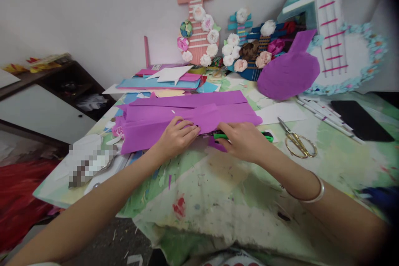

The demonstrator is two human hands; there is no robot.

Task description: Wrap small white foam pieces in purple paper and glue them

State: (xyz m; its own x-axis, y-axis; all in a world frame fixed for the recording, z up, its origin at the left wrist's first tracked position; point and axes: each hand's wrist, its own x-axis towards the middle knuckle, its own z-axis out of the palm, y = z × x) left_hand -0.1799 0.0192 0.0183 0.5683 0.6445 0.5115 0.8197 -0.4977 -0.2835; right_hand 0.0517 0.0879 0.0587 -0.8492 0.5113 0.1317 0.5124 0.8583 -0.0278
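Note:
A large purple sheet of crepe-like paper (187,114) lies folded across the middle of the table. My left hand (179,135) rests on its near edge, fingers laid on the paper and pressing it down. Just to the right, my right hand (241,139) is closed around a green utility knife (220,136). The knife's dark blade points left, at the paper's near edge between the two hands. A small purple flap of paper shows beneath the knife. How far the blade goes into the paper cannot be made out.
Gold-handled scissors (299,141) lie to the right, near a black phone-like slab (361,119) and white strips (327,118). Coloured sheets (158,83) are stacked behind. A purple guitar-shaped cutout (288,72) leans before a white decorated guitar (333,56). A dark cabinet (46,95) stands left.

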